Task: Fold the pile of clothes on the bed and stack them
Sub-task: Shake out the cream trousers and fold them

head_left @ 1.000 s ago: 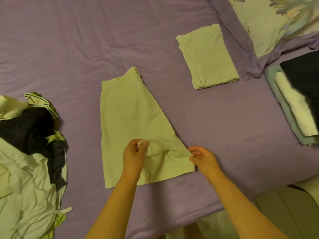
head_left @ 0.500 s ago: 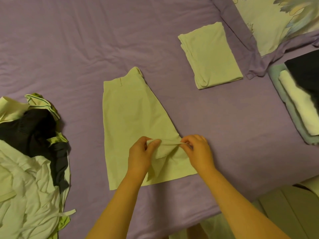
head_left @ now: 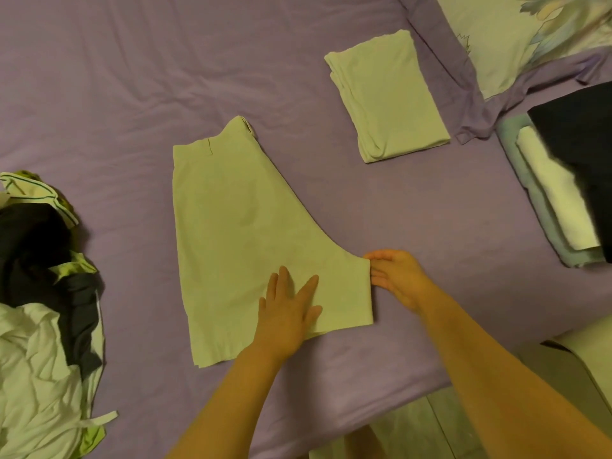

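Pale green shorts (head_left: 238, 226), folded in half, lie flat in the middle of the purple bed (head_left: 132, 77). My left hand (head_left: 288, 309) presses flat on their lower right part with fingers spread. My right hand (head_left: 395, 276) pinches the pointed right corner of the shorts at its edge. A heap of unfolded clothes (head_left: 39, 309), white, black and green, lies at the left. One folded pale green garment (head_left: 387, 97) sits at the upper right. A stack of folded clothes (head_left: 563, 193) with a black piece on top is at the far right.
A flowered pillow (head_left: 503, 38) with a purple border lies at the top right corner. The bed's near edge runs along the bottom, with the floor (head_left: 414, 425) showing below it.
Both hands held a bunched-up fold of the shorts' right corner; now the corner is pulled out to the right and smoothed flat, my left hand spread on the cloth.
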A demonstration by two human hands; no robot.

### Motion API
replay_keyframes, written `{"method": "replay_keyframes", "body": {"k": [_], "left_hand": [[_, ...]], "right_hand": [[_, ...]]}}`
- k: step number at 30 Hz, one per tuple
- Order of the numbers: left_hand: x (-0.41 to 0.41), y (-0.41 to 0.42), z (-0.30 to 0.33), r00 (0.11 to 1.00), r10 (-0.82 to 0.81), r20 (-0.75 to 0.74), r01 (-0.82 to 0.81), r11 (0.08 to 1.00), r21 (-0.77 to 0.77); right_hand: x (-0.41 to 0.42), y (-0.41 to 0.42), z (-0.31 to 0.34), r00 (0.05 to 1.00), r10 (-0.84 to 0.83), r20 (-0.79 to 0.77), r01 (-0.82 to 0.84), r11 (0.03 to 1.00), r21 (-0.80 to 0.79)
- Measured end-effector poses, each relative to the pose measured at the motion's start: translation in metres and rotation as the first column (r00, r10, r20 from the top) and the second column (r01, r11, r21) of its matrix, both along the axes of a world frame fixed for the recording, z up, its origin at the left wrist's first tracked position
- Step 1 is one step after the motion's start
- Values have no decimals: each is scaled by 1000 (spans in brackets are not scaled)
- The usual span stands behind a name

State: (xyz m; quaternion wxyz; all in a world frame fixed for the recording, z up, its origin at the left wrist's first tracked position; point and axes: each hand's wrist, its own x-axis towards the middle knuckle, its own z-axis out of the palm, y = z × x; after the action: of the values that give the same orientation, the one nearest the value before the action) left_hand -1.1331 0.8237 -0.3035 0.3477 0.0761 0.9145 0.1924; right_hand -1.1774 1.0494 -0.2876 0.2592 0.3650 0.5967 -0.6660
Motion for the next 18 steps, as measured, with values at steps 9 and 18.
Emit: {"method": "replay_keyframes", "body": {"k": [9,18], "left_hand": [[27,3,-15,943,-332,-21,320,923,-214],[23,-6,-8,974,-206,-98,181,960,-216]], "right_hand": [[-16,-25,-3,996,60,68,-50,988,-149],[6,-34,-12,972,-235,21,235,961,-146]]}}
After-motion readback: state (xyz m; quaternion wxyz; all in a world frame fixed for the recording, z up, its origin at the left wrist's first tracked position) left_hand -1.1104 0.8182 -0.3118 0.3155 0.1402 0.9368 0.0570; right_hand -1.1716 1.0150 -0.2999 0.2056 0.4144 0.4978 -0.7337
